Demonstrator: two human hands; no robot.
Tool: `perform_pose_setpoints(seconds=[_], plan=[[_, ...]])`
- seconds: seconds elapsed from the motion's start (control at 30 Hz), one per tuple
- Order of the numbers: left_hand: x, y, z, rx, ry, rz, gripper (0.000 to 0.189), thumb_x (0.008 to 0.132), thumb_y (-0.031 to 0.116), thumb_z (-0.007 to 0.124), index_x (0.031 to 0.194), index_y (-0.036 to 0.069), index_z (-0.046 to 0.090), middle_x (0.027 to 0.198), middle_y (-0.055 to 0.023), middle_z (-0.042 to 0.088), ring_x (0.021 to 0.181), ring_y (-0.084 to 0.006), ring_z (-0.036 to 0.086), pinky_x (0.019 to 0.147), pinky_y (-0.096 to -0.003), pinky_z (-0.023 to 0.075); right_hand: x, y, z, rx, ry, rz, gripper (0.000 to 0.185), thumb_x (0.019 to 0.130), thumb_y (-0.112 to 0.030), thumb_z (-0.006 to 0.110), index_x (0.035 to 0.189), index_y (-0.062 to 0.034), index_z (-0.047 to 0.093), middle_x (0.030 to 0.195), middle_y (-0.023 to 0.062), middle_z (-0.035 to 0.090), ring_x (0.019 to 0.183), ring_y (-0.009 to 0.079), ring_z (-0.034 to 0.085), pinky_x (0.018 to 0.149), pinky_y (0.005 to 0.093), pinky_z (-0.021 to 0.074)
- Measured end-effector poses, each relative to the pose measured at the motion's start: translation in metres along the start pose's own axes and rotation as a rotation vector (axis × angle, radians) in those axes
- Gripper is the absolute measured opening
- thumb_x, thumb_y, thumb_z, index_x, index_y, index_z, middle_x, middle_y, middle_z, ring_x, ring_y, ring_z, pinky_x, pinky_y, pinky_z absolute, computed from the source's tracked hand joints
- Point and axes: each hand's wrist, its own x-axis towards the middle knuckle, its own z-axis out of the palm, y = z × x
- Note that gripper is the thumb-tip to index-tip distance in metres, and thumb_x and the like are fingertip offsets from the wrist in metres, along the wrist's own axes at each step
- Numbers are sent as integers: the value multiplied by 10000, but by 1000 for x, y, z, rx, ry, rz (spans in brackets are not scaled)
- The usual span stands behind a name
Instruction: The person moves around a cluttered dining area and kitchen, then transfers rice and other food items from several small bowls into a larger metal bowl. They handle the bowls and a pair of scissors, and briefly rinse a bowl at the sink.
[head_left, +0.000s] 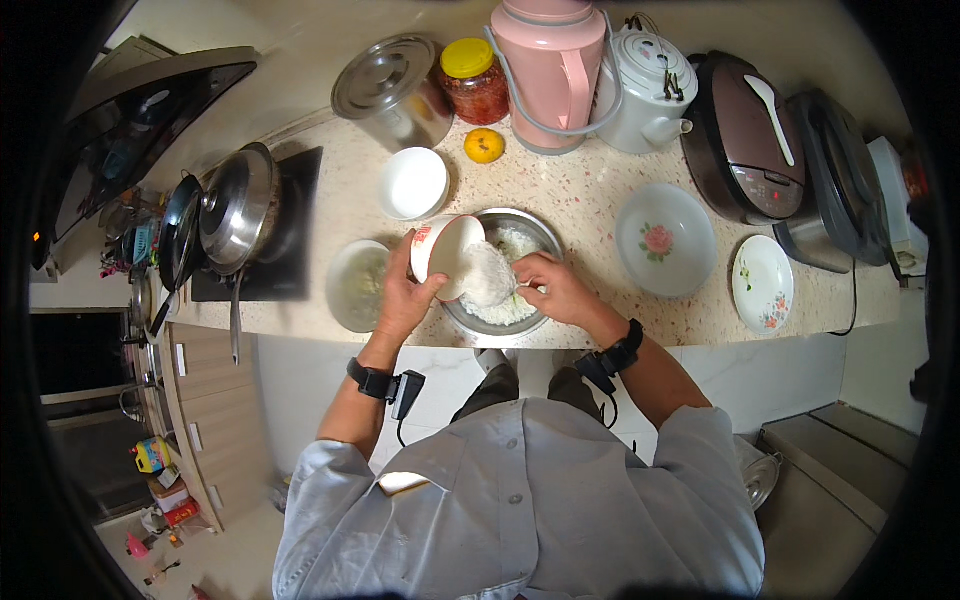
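Observation:
My left hand (409, 289) grips a white bowl with a red rim (442, 259), tilted over a stainless steel basin (551, 232). White powder (489, 277) spills from the bowl's mouth towards the basin, where more white, crumbly food with green bits (517, 309) lies. My right hand (551, 289) is at the basin's right side, its fingers bent close together beside the powder; whether they pinch something cannot be told. Left of the basin, partly behind my left hand, stands a pale bowl with cloudy liquid (356, 289). An empty white bowl (415, 184) stands behind.
Along the back stand a lidded steel pot (397, 97), a yellow-lidded jar (475, 86), a pink thermos jug (547, 67), a white teapot (645, 90) and a rice cooker (742, 150). A flowered bowl (665, 240) and plate (763, 285) lie right; a lidded wok (236, 210) sits left.

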Motion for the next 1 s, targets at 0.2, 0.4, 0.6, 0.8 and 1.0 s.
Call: perform_pose_setpoints(seconds=[0.2, 0.4, 0.6, 0.8, 1.0], plan=[[1, 12, -9, -129, 16, -50, 725, 832, 302, 713, 1381, -53, 399, 1335, -184, 499, 1226, -264, 485, 1036, -382, 392, -6, -23, -5, -155, 88, -224, 201, 826, -33, 624, 1026, -26, 612, 994, 136, 615, 827, 277, 639, 738, 360, 527], [-3, 14, -15, -237, 46, -109, 696, 893, 401, 645, 1373, -50, 420, 1310, -172, 531, 1215, -239, 495, 1019, -354, 395, 22, -56, 16, -289, 171, -504, 202, 833, -48, 619, 1035, -28, 621, 1019, 135, 613, 884, 321, 629, 767, 395, 521], [-11, 18, -2, -169, -6, -90, 736, 847, 433, 691, 1364, -30, 443, 1286, -168, 546, 1190, -233, 513, 1001, -355, 409, 62, -69, 49, -622, 81, -606, 300, 816, -103, 567, 1096, 3, 593, 1181, 169, 556, 1105, 336, 543, 939, 443, 451], [-7, 26, 4, 13, 40, 61, 869, 738, 437, 784, 1380, -23, 421, 1217, -190, 529, 1109, -295, 533, 925, -371, 459, 74, -48, 67, -546, -104, -174, 286, 762, -173, 621, 984, 8, 627, 1031, 199, 636, 995, 346, 596, 866, 442, 479], [0, 22, 15, 18, -8, 89, 913, 707, 447, 802, 1396, -7, 410, 1168, -169, 515, 1013, -266, 540, 825, -359, 495, 71, -31, 59, -267, -272, -97, 248, 752, -216, 652, 896, -16, 680, 881, 230, 663, 854, 400, 637, 789, 458, 501]])
